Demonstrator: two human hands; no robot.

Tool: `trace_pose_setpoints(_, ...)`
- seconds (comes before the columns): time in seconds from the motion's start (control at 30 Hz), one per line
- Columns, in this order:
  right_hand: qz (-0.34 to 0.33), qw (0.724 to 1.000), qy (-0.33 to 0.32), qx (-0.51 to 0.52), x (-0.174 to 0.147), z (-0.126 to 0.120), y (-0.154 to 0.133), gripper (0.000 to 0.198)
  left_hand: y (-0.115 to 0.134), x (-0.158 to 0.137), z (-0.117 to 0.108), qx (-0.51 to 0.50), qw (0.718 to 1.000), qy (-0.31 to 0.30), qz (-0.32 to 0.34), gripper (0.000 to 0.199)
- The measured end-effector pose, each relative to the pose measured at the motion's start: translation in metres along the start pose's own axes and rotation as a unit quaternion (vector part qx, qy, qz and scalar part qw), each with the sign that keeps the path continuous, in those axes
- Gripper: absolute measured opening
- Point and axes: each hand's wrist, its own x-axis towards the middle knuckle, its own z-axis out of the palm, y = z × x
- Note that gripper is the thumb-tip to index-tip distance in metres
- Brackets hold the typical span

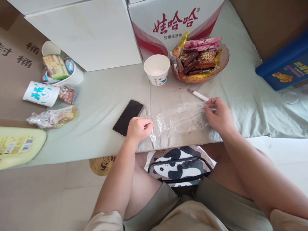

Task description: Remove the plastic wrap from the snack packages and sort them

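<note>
A clear plastic bag (pixel 178 120) is stretched flat across the cloth near the front edge. My left hand (pixel 139 128) is closed in a fist on its left end. At the other end, my right hand (pixel 218 115) pinches the plastic between thumb and fingers. Just beside my left hand lies a dark-screened phone (pixel 128 117). A slim white-handled tool (pixel 198 95) with a brownish tip lies behind the bag, its near end reaching my right fingers. Farther back stand a white paper cup (pixel 157 71) with blue leaves and an amber bowl (pixel 199 77) full of wrapped snacks.
On the left are a tipped paper cup (pixel 41 93), a wrapped snack (pixel 67 94), a crumpled plastic packet (pixel 53 117) and a pale yellow jug (pixel 21 146). A white carton with red lettering (pixel 175 27) stands behind. A blue container (pixel 285 64) is at the right.
</note>
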Motion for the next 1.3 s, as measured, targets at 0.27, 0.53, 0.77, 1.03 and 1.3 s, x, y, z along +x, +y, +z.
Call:
trace_pose_setpoints(0.27, -0.005, 1.0, -0.006, -0.006, -0.001, -0.001, -0.001, 0.022, 0.001, 0.002, 0.001, 0.066, 0.992, -0.038, -0.099, 0.027)
trace_pose_setpoints(0.53, -0.083, 0.993, 0.08, 0.0, -0.007, -0.008, 0.001, 0.037, 0.012, 0.006, -0.002, 0.092, 0.977, -0.102, -0.163, 0.02)
trace_pose_setpoints(0.77, -0.299, 0.946, 0.032, -0.12, -0.04, 0.004, -0.02, 0.033, 0.012, 0.005, -0.002, 0.085, 0.98, -0.106, -0.147, 0.014)
trace_pose_setpoints(1.03, -0.329, 0.889, -0.163, -0.273, -0.071, 0.032, -0.025, 0.066, 0.015, 0.002, -0.006, 0.11, 0.979, -0.108, -0.13, 0.015)
trace_pose_setpoints(1.3, -0.303, 0.887, -0.172, -0.303, -0.069, 0.031, -0.029, 0.07, 0.016, 0.0, 0.001, 0.096, 0.975, 0.186, -0.079, 0.024)
